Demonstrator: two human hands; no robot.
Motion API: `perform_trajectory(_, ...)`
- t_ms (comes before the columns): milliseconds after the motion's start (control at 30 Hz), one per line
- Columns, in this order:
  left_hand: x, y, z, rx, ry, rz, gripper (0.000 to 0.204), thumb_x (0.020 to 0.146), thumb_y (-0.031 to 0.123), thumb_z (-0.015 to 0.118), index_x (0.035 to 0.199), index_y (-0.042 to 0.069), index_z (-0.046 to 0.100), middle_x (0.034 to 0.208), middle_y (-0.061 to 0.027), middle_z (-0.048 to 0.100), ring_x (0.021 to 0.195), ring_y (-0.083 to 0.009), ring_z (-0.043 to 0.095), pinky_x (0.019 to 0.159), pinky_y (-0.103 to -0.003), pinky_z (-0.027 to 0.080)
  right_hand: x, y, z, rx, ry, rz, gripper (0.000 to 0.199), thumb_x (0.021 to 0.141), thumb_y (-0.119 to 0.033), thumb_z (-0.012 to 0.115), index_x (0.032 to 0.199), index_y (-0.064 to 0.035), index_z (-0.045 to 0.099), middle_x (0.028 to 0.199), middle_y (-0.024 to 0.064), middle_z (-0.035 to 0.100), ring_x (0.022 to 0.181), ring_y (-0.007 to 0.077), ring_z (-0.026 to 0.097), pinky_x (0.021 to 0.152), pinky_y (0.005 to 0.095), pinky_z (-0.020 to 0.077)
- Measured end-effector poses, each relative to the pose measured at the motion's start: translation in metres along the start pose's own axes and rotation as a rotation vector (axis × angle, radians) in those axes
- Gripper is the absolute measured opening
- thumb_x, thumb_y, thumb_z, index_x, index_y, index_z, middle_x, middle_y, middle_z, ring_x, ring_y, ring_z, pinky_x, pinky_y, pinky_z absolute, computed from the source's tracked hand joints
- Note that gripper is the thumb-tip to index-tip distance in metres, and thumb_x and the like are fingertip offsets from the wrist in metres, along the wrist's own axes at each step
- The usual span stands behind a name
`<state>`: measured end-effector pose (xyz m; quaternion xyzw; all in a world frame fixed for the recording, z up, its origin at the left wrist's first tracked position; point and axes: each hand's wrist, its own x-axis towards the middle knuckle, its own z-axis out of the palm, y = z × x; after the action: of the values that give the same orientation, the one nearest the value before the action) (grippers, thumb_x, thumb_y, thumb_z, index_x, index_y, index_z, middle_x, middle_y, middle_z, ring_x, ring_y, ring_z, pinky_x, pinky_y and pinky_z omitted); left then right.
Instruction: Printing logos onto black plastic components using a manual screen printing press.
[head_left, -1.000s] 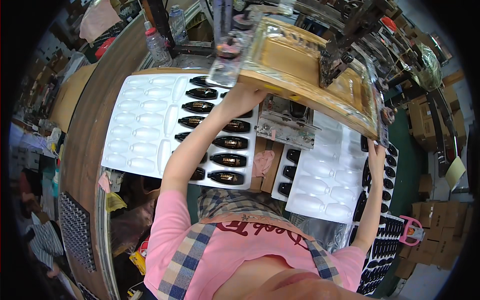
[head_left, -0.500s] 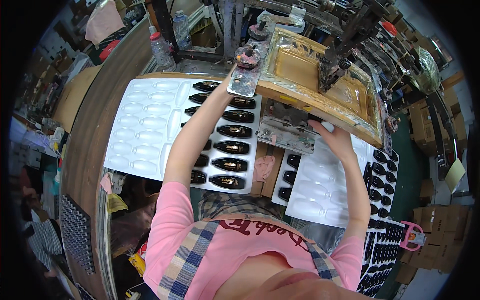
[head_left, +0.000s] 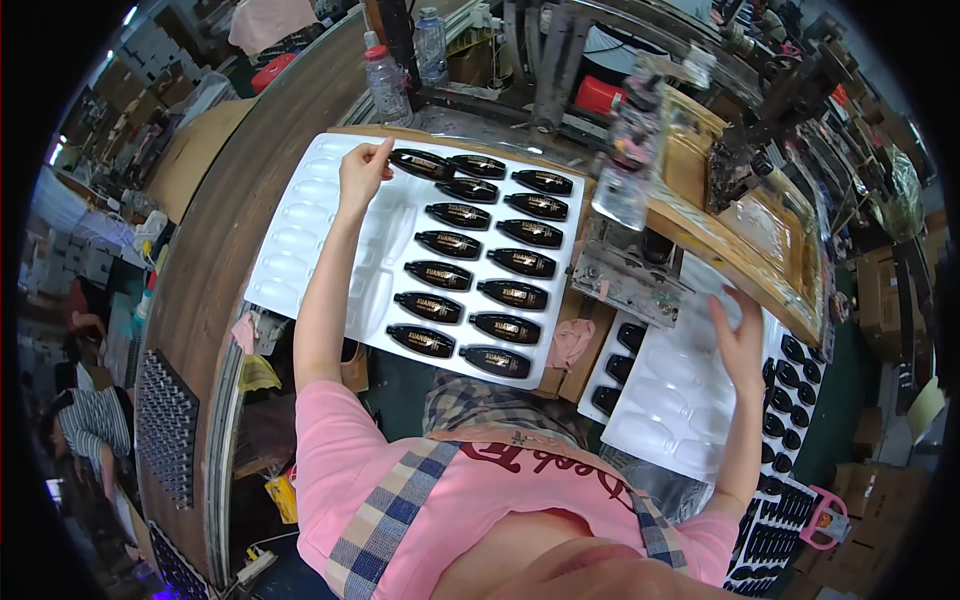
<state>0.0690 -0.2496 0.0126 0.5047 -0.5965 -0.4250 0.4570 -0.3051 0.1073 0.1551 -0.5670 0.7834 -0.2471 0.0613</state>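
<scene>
My left hand (head_left: pixel 366 178) pinches the end of a glossy black oval piece (head_left: pixel 420 164) with gold print, at the far edge of a white moulded tray (head_left: pixel 385 275). Beside it on that tray lie rows of similar black pieces (head_left: pixel 515 262). My right hand (head_left: pixel 738 335) has its fingers apart over a second white tray (head_left: pixel 665 435), whose visible hollows hold no pieces; I cannot tell whether the hand touches it. Between the trays is a metal fixture (head_left: pixel 625 275), with a dark shape on top, below the wooden-framed printing screen (head_left: pixel 745 245).
A pink cloth (head_left: pixel 572 343) lies on cardboard between the trays. More black pieces (head_left: pixel 785 400) fill trays at the right. A bottle with a red cap (head_left: pixel 388 85) stands behind the left tray. A spiky black mat (head_left: pixel 165 425) rests on the wooden bench (head_left: pixel 215 215).
My left hand has moved left from beneath the screen and now holds a black piece at the left tray. My right hand has drawn back from the fixture to the right. The view has shifted.
</scene>
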Motion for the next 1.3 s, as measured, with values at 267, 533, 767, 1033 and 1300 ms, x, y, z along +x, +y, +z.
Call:
perform_trajectory(267, 0.015, -0.049, 0.018, 0.149, 0.275, -0.13, 0.039, 0.078, 0.036, 0.059, 0.066, -0.002, 0.055, 0.051, -0.0092, 0.056, 0.045, -0.0146, 0.056, 0.048, -0.028, 0.045, -0.052, 0.033, -0.034, -0.002, 0.181, 0.122, 0.043, 0.083, -0.014, 0.053, 0.121, 0.0003, 0.039, 0.12, 0.0156, 0.046, 0.105, 0.0254, 0.048, 0.088, 0.0341, 0.0371)
perform_trajectory(533, -0.001, -0.054, 0.038, 0.489, 0.459, 0.03, 0.041, 0.082, 0.038, 0.05, 0.067, 0.0, 0.05, 0.064, -0.0171, 0.057, 0.06, -0.0341, 0.056, 0.058, -0.042, 0.042, -0.089, 0.054, -0.044, -0.19, 0.129, 0.267, 0.043, 0.084, -0.019, 0.051, 0.122, -0.0013, 0.04, 0.124, 0.0175, 0.042, 0.112, 0.0277, 0.044, 0.092, 0.0346, 0.034)
perform_trajectory(767, -0.033, -0.032, 0.042, 0.75, 0.274, 0.149, 0.037, 0.087, 0.033, 0.043, 0.072, 0.0, 0.047, 0.069, -0.0226, 0.056, 0.063, -0.0402, 0.054, 0.058, -0.048, 0.04, -0.113, 0.061, -0.049, -0.666, 0.0, 0.511, 0.044, 0.083, -0.033, 0.049, 0.114, -0.0023, 0.048, 0.105, 0.0184, 0.055, 0.095, 0.0327, 0.053, 0.08, 0.0388, 0.0415)
perform_trajectory(1033, -0.035, -0.046, 0.051, 0.949, 0.231, 0.458, 0.033, 0.084, 0.031, 0.049, 0.068, 0.002, 0.049, 0.064, -0.0169, 0.054, 0.059, -0.0342, 0.053, 0.055, -0.044, 0.039, -0.121, 0.081, -0.051, -0.69, -0.008, 0.628, 0.049, 0.08, -0.027, 0.054, 0.123, -0.0066, 0.039, 0.1, 0.0185, 0.056, 0.088, 0.0337, 0.055, 0.076, 0.0394, 0.0432)
perform_trajectory(1300, -0.051, 0.026, 0.062, 0.573, 0.132, 0.683, 0.019, 0.082, 0.019, 0.052, 0.076, 0.001, 0.055, 0.074, -0.0159, 0.055, 0.071, -0.0308, 0.053, 0.064, -0.04, 0.04, -0.131, 0.094, -0.054, -0.322, 0.265, 0.545, 0.056, 0.078, -0.016, 0.058, 0.128, -0.0096, 0.034, 0.095, 0.0201, 0.056, 0.084, 0.0293, 0.056, 0.073, 0.035, 0.0434)
